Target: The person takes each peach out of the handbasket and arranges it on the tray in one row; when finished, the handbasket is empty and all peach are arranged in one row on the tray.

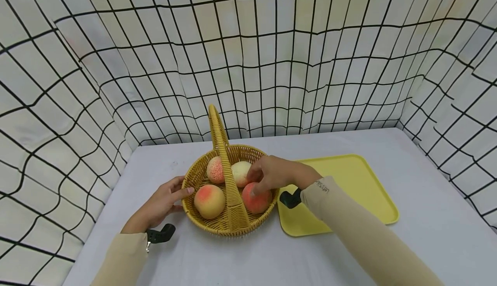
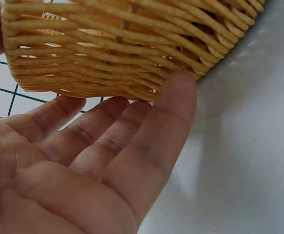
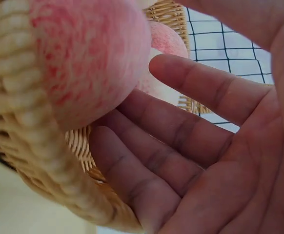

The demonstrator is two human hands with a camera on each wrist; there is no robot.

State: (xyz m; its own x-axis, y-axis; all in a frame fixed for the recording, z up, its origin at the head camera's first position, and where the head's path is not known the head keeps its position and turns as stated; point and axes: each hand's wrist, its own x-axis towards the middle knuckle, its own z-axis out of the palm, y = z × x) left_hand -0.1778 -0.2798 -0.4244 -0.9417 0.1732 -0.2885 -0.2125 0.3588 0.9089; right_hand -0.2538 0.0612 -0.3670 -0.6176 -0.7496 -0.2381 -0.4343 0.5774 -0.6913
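Note:
A round wicker basket [image 1: 242,230] with a tall arched handle stands on the table. My left hand [image 1: 167,199] holds its left side, thumb over the rim and fingers along the outer wall; the left wrist view shows those fingers [image 2: 176,97] against the weave. Inside, my right hand [image 1: 273,174] holds a pinkish-red peach [image 1: 257,199] at the right, with the thumb on its top. In the right wrist view some fingertips pass behind that peach [image 3: 93,58]. A yellow-orange peach [image 1: 209,201], a speckled pink peach [image 1: 215,170] and a pale peach [image 1: 240,173] share the basket.
A yellow tray [image 1: 349,182] lies right of the basket, under the right wrist and sleeve. A white cloth [image 1: 252,264] covers the table. Black netting [image 1: 272,61] over white walls encloses the back and sides. The basket's handle [image 1: 229,169] arches over the fruit.

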